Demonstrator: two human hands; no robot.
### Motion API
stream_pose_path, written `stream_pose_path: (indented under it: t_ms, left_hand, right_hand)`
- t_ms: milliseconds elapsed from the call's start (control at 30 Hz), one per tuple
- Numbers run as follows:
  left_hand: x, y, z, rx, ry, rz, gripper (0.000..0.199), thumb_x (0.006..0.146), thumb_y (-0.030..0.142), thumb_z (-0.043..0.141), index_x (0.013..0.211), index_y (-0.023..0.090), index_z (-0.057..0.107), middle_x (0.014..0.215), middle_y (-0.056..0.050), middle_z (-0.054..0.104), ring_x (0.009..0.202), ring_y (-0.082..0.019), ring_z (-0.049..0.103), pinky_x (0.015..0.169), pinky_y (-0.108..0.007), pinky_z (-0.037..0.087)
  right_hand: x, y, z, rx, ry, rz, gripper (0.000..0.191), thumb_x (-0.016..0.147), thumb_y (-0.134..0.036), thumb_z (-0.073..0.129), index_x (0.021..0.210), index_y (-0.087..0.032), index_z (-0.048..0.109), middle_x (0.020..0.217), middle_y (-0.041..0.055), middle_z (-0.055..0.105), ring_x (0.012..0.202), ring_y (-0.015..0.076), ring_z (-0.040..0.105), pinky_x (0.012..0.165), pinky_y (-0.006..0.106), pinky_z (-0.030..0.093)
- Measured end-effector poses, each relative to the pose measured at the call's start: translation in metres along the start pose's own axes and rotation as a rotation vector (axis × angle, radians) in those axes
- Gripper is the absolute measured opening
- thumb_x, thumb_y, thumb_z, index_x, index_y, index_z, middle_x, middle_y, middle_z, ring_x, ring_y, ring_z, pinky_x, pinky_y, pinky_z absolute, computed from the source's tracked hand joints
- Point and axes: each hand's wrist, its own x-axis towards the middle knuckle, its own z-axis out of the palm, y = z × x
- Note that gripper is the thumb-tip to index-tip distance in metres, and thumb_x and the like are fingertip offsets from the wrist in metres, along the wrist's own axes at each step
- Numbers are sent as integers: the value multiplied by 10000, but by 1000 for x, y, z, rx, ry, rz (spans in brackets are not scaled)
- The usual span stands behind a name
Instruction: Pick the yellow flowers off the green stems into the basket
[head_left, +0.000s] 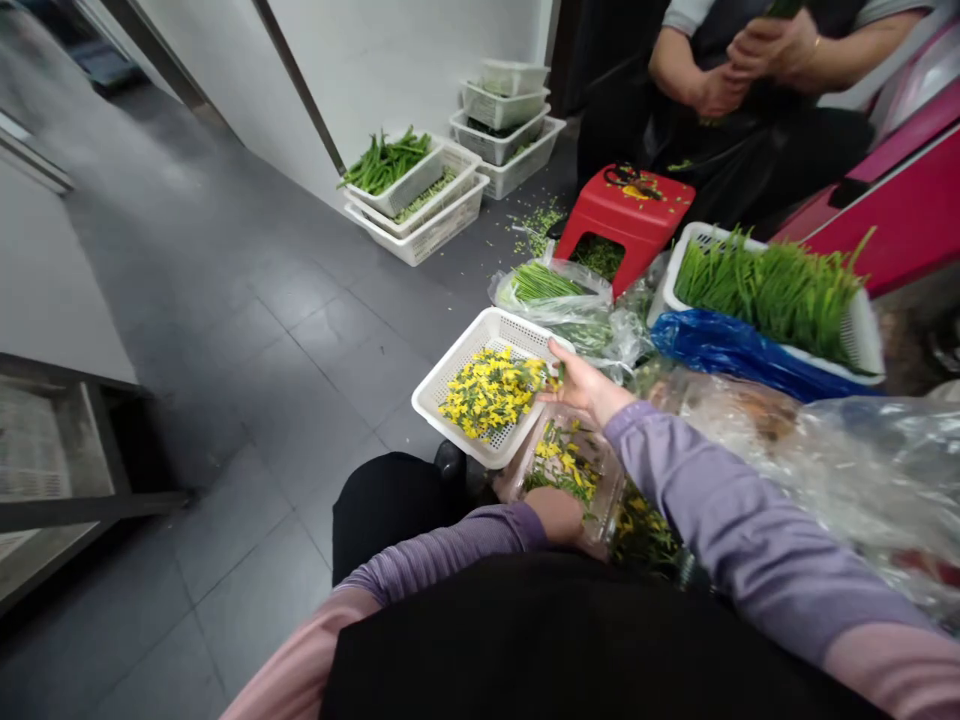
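Note:
A white perforated basket (435, 395) holds a heap of yellow flowers with green stems (491, 392). At the basket's right edge is my right hand (577, 385), its thumb over the rim and its fingers closed near some flowers; what they grip is too small to name. Just below the basket, a clear plastic box (607, 490) contains more yellow flowers (566, 460). My left hand (561, 512) reaches to the near side of this box, and its fingers are hidden among stems and behind the wrist.
A red stool (637, 215) bears scissors. Behind it sits a person (750, 75) with both hands together. Green stalks fill a white basket (772, 290) beside blue plastic (735, 345). Stacked baskets (435, 225) stand by the wall; plastic bags (787, 430) lie at the right.

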Motion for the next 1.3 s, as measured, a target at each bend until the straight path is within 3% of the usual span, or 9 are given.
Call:
stream_pose_path:
  t_ms: [133,333,467,600,700,833,933,1067,1300]
  left_hand:
    - [3,-2,-2,-50,3,33,274,748,257,430,865,97,620,866,-160,621,789,-254,606,642,-336,483]
    - [6,-1,0,-93,36,63,271,736,246,430,826,78,623,836,-178,617,761,-291,604,628,-370,479]
    - [4,4,1,-102,39,36,267,738,241,428,822,76,621,833,-178,617,761,-278,600,644,-360,473]
    - [8,2,-3,-161,55,-101,271,750,265,429,796,83,624,797,-166,619,760,-258,596,678,-352,459]
    - [17,-9,-6,-309,284,-247,247,768,238,409,827,115,615,782,-118,626,758,-210,588,714,-324,446]
    - [30,-15,-9,-658,512,-315,220,783,231,422,906,134,576,701,-38,604,605,-110,552,623,-232,446]
    - [31,-3,-10,-901,475,-282,196,786,237,435,895,128,555,562,20,530,422,-65,455,463,-190,406]
    - [20,18,-10,-1088,398,-238,149,789,227,438,832,124,538,443,69,422,321,-45,360,345,-163,326]
    - [8,33,0,-1021,379,-180,126,775,143,445,870,111,521,460,73,435,340,-33,383,362,-146,350]
  right_hand:
    - [10,-5,-22,-149,72,73,475,809,-465,364,1088,-98,478,808,109,604,629,148,565,609,295,448]
    - [-30,72,-49,-590,122,26,90,582,-114,620,529,-164,566,599,79,603,739,217,576,733,298,413]
    - [-38,115,-45,-861,161,-29,132,606,-32,548,671,-133,600,787,149,637,852,224,584,791,309,386]
    - [-40,119,-45,-853,203,-41,104,633,-76,541,699,-147,579,790,133,637,814,209,588,746,298,405]
    - [-60,111,-54,-604,244,57,27,654,-157,546,636,-164,527,655,75,611,614,166,567,581,269,425]
    - [-106,104,-64,193,115,223,77,673,-183,560,632,-167,498,578,2,567,421,71,455,395,185,354]
    - [-136,105,-61,525,70,247,93,646,-116,594,642,-151,508,555,-11,561,410,44,448,380,145,350]
    - [-160,107,-51,618,130,188,125,644,-60,596,645,-146,504,482,-26,527,389,39,445,365,123,350]
    - [-191,109,-44,662,166,139,137,673,-28,550,630,-146,493,476,-15,529,384,51,455,354,135,351]
